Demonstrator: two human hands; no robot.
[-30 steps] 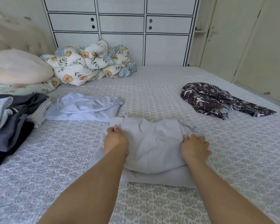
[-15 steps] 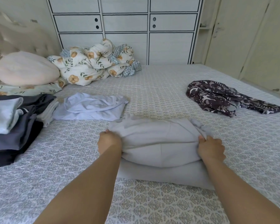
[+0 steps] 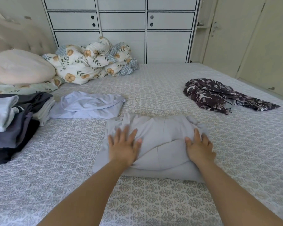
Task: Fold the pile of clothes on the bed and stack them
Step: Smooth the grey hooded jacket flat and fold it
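Just nearer than the lavender shirt (image 3: 88, 106), on the bed (image 3: 162, 88): grey garment (image 3: 157, 144), folded over itself, top layer bulging. Left hand (image 3: 123, 146) flat on its left part, fingers spread and straight, pressing down; right hand (image 3: 198, 148) flat on its right part, fingers likewise straight and relaxed, nothing pinched by either grip.

Step in hand, as judged: smoothing and flattening the fold. Best done by sweeping both palms outward from the middle seam toward the edges, pushing trapped air out of the bulge between the hands, keeping even pressure so the lower layer does not creep on the bedspread. Worth tucking the bunched knot at the far right corner under before lifting.

Garment directly beneath both palms, extending beyond them toward the shirt and a little nearer than the wrists. Stack (image 3: 10, 121) left of the shirt, touching it; patterned garment (image 3: 219, 96) well to its right, unfolded.
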